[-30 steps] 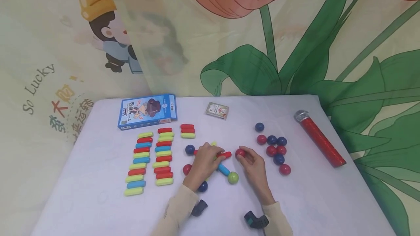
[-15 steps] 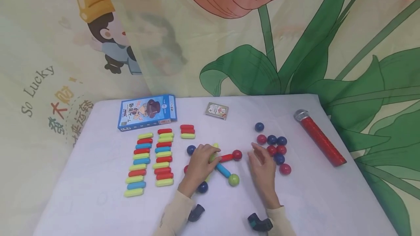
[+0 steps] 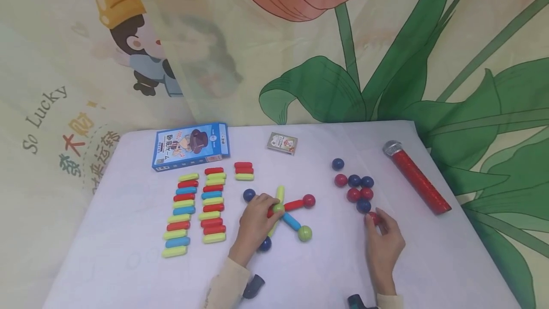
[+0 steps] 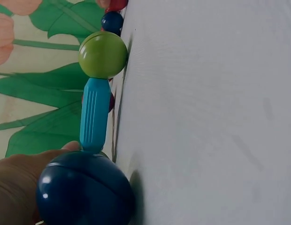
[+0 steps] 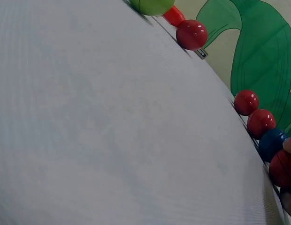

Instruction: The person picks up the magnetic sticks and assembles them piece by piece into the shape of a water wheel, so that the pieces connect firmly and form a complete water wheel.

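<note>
A star-shaped build of rods and balls lies mid-table in the head view, around a green centre ball (image 3: 278,209). My left hand (image 3: 256,221) holds that ball between thumb and fingers, covering part of the build's left side. A red rod (image 3: 294,205) ends in a red ball (image 3: 309,200); a blue rod (image 3: 292,221) ends in a green ball (image 3: 305,233). A dark blue ball (image 4: 87,190) looms close in the left wrist view. Over at the right, my right hand (image 3: 385,244) pinches a red ball (image 3: 372,218) at the near end of a loose cluster.
Several red, yellow and blue rods (image 3: 213,208) lie in columns at left. Loose blue and red balls (image 3: 354,181) sit right of the build. Farther back are a blue box (image 3: 188,144) and a small card pack (image 3: 282,143). A red microphone-like tube (image 3: 418,178) lies at right.
My right hand has let go of the red ball now at the red rod's end, moved right, and taken another red ball. My left hand stays at the build's centre.
</note>
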Action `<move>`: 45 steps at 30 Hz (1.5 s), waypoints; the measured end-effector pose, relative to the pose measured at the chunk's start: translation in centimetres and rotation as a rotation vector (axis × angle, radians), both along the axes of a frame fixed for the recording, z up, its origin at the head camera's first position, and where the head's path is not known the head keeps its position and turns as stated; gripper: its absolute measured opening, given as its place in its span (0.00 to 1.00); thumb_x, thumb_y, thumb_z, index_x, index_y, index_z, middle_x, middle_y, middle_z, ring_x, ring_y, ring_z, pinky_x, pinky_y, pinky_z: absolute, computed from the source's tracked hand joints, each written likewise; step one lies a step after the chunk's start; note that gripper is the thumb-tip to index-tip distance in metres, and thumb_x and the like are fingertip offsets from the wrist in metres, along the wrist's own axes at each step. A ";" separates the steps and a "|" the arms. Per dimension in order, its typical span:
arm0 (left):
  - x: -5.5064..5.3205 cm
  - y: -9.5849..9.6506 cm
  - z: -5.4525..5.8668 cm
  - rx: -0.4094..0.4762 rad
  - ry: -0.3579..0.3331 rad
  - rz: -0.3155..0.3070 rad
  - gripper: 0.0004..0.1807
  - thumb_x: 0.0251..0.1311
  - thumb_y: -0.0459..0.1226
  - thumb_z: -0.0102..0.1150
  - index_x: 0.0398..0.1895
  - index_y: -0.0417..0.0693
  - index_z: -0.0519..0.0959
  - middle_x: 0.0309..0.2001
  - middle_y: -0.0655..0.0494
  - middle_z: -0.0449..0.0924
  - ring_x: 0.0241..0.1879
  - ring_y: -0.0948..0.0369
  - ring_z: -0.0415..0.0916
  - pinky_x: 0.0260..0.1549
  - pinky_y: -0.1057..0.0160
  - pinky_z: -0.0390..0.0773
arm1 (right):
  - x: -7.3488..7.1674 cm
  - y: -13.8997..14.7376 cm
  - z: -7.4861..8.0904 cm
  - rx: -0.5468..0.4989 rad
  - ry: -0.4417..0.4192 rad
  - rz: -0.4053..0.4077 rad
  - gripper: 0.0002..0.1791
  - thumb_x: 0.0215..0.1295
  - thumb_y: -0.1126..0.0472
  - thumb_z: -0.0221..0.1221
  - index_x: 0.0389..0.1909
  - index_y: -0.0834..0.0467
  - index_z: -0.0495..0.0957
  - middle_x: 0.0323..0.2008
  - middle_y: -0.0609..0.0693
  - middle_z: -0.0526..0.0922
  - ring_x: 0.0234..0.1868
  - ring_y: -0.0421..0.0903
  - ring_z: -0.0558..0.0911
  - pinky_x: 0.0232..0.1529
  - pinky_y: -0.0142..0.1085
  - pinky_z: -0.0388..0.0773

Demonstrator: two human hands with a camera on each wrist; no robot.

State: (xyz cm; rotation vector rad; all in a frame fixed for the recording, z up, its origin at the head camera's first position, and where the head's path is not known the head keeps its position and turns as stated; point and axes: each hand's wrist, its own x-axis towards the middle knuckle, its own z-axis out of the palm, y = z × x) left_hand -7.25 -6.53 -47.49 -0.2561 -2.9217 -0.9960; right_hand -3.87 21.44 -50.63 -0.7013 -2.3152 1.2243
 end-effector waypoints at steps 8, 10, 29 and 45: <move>-0.2 -0.1 0.2 0.005 -0.001 -0.117 0.18 0.56 0.39 0.67 0.51 0.48 0.81 0.47 0.57 0.80 0.49 0.60 0.74 0.46 0.63 0.80 | 0.7 -0.1 -0.2 0.019 0.048 -0.061 0.19 0.64 0.56 0.61 0.55 0.57 0.78 0.52 0.54 0.81 0.56 0.44 0.79 0.53 0.31 0.75; -0.4 -0.3 0.4 -0.021 0.009 -0.169 0.17 0.57 0.37 0.67 0.51 0.49 0.81 0.48 0.57 0.81 0.50 0.60 0.73 0.47 0.64 0.80 | 0.7 -0.7 0.3 0.042 0.170 -0.007 0.18 0.62 0.60 0.63 0.53 0.59 0.79 0.50 0.53 0.82 0.54 0.36 0.79 0.52 0.24 0.74; -2.2 2.3 -0.3 -0.186 0.135 -0.240 0.17 0.54 0.40 0.69 0.47 0.48 0.84 0.42 0.56 0.85 0.43 0.59 0.73 0.44 0.62 0.75 | -4.4 -8.2 -0.8 -0.401 0.069 0.546 0.16 0.59 0.71 0.63 0.50 0.64 0.80 0.48 0.60 0.82 0.53 0.52 0.81 0.48 0.26 0.76; -1.9 2.2 -0.8 -0.068 0.160 -0.227 0.14 0.54 0.36 0.69 0.46 0.48 0.84 0.41 0.58 0.85 0.44 0.60 0.75 0.45 0.62 0.74 | -4.3 -8.8 -0.7 -0.417 0.066 0.593 0.16 0.62 0.70 0.61 0.52 0.64 0.79 0.51 0.59 0.81 0.56 0.52 0.80 0.50 0.27 0.76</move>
